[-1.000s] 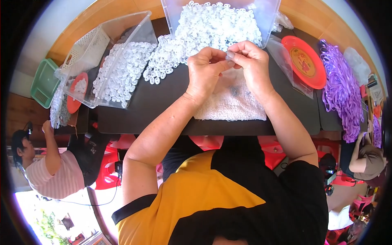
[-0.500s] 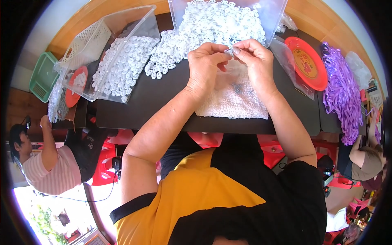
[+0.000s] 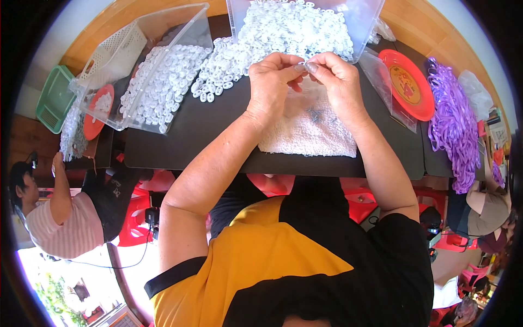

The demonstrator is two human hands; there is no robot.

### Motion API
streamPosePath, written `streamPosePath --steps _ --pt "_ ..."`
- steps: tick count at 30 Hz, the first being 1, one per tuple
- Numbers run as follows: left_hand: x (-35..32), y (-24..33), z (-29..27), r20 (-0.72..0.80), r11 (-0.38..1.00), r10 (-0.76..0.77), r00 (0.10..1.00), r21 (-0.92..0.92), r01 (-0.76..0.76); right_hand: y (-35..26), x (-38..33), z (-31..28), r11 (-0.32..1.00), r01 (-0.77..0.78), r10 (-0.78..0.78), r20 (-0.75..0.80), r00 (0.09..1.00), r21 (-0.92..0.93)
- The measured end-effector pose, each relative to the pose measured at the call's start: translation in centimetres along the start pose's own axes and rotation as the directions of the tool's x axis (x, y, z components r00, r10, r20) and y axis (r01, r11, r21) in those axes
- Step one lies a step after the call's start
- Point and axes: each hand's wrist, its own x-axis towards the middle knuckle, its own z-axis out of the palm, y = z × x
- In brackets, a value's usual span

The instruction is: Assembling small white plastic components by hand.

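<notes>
While both hands are meeting above the white towel (image 3: pixel 308 131), the left hand (image 3: pixel 272 84) and right hand (image 3: pixel 339 82) are pinching one small white ring (image 3: pixel 303 66) between fingertips, the loose rings (image 3: pixel 229 68) lying at ten o'clock, nearer the left.

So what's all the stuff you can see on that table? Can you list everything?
Table: one, black, centre.
Small plastic rings: too many to count, white, heaped in bins and spilling onto table.
Clear bins: two, far side.
Towel: one, white, under the hands.
Plate: one, red, right.
Ribbons: bundle, purple, far right.
Baskets: one green, one white, far left.
Other people: at both sides.
Left hand, right hand: fingertips pinching something tiny together above towel.
</notes>
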Motion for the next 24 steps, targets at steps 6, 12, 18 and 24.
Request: streamPosePath --steps 6,12,18,24 --pt "-0.1 0.2 0.0 -0.004 0.999 -0.007 1.000 0.049 0.007 0.2 0.2 -0.5 0.977 0.103 -0.096 0.048 0.994 -0.188" --pt "-0.1 0.2 0.0 -0.003 0.994 0.025 1.000 0.105 -0.025 0.5 0.3 -0.5 0.962 0.147 -0.131 0.082 0.988 -0.231" --pt "-0.6 0.5 0.3 -0.029 0.982 0.037 0.999 0.186 -0.031 0.4 0.2 -0.2 0.941 0.193 -0.180 0.072 0.981 -0.279" --pt "-0.2 -0.1 -0.1 -0.081 0.987 0.013 0.997 0.163 0.000 0.9 0.1 0.8 0.985 0.021 -0.015 0.040 0.999 -0.170"
